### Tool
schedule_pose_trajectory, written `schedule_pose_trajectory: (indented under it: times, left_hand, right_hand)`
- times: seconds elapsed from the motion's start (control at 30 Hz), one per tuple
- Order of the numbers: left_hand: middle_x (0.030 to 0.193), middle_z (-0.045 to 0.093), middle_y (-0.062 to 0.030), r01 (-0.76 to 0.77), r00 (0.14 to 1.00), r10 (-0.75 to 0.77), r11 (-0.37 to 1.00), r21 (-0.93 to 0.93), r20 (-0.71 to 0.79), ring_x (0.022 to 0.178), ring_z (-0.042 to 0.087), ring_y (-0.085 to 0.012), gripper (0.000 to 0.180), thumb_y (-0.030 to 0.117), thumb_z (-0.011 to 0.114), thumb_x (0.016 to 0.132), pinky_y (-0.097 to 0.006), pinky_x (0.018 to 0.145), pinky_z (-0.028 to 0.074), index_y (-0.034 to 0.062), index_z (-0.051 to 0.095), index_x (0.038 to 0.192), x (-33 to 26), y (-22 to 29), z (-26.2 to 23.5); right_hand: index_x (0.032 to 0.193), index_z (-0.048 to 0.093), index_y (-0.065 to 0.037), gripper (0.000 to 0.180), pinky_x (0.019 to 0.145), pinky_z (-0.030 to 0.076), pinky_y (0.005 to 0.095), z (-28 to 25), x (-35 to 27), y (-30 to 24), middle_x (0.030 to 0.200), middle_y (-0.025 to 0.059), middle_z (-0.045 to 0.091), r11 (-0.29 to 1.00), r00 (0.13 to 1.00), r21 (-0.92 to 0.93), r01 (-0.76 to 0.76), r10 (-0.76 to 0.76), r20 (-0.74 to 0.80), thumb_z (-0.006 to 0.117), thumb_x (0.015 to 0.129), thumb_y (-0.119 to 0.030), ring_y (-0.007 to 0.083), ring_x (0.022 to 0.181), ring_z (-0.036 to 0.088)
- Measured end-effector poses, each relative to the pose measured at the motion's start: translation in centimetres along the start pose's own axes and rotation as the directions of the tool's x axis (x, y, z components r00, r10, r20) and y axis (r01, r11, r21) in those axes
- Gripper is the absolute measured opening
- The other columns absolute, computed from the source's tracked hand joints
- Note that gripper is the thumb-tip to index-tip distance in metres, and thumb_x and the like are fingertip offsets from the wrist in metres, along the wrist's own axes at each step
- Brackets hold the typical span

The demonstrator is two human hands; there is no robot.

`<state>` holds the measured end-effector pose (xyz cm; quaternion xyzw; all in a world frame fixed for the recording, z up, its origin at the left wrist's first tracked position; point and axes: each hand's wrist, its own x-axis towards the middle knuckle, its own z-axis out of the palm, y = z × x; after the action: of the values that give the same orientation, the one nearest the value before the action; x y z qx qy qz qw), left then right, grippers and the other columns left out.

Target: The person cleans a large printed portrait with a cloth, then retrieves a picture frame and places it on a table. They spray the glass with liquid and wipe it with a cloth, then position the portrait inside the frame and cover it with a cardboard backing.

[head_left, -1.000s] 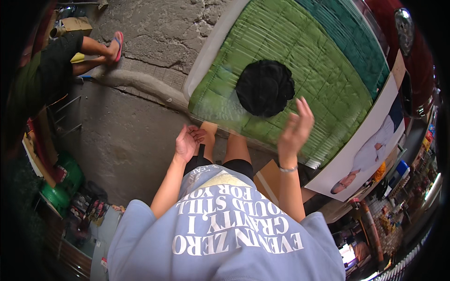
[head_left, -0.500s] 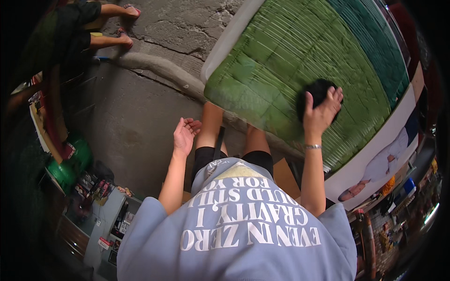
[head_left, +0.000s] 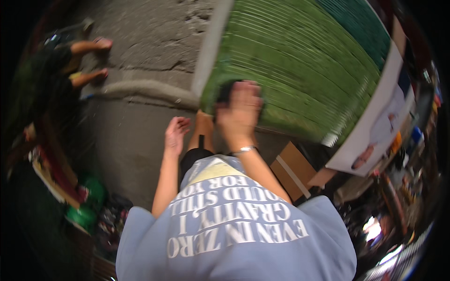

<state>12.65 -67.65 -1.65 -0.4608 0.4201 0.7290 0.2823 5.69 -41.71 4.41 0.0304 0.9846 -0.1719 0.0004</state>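
Observation:
In front of me on the right is a broad green panel (head_left: 300, 70), lined with streaky ridges under what looks like a clear, shiny layer. Its left side has a pale grey border (head_left: 210, 49). At the panel's near left corner, my right hand (head_left: 240, 110) lies over a dark round pad (head_left: 226, 91), fingers wrapped over its top. Motion smears both, so the pad's exact kind cannot be made out. My left hand (head_left: 175, 135) hangs in the air left of the panel, beside my leg, empty with its fingers loosely curled and apart.
Beyond the panel's right edge runs a white printed sheet (head_left: 375, 126). A cardboard piece (head_left: 294, 166) leans below it. At upper left, another person's legs (head_left: 86, 78) stand on the pavement near a raised kerb (head_left: 145, 89). Green round containers (head_left: 89, 199) sit at lower left.
My right hand has swept the dark pad leftward across the panel, from its right part to the near left corner. My left hand stays free. The whole view has shifted slightly.

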Motion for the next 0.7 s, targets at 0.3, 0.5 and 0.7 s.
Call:
schedule_pose_trajectory:
  times: [0.3,0.5,0.7]
  left_hand:
    - [0.122,0.07,-0.009,-0.034,0.99,0.007,0.982,0.188,0.14,0.118,0.063,-0.0243,0.039,0.046,0.055,0.105,-0.037,0.098,0.045,0.0105,0.065,0.116,3.3,7.1,-1.1]
    - [0.117,0.071,-0.0069,0.057,0.994,-0.087,0.927,0.37,0.064,0.114,0.064,-0.0224,0.038,0.047,0.055,0.105,-0.036,0.093,0.046,0.0119,0.065,0.114,4.1,6.2,-1.4]
    - [0.115,0.071,-0.007,0.192,0.981,-0.181,0.867,0.459,-0.067,0.111,0.065,-0.022,0.04,0.049,0.057,0.104,-0.037,0.091,0.047,0.0111,0.064,0.114,3.4,5.3,-2.9]
  right_hand:
    - [0.146,0.043,-0.011,0.076,0.123,0.026,0.0534,-2.1,-6.5,10.7,0.164,0.0188,0.035,0.937,0.925,0.13,-0.323,0.342,-0.165,0.08,0.08,-0.017,0.0391,0.153,0.03]
    - [0.164,0.009,-0.004,0.077,0.123,0.019,0.0576,-7.3,-12.8,27.4,0.153,0.0275,0.046,0.603,0.53,0.146,-0.784,0.773,-0.349,0.053,0.107,-0.03,0.0424,0.152,0.028]
    - [0.16,0.011,0.007,0.075,0.126,0.013,0.0532,-7.4,-15.2,35.8,0.161,0.0303,0.032,0.463,0.383,0.192,-0.866,0.858,-0.341,0.04,0.11,-0.041,0.0423,0.155,0.021]
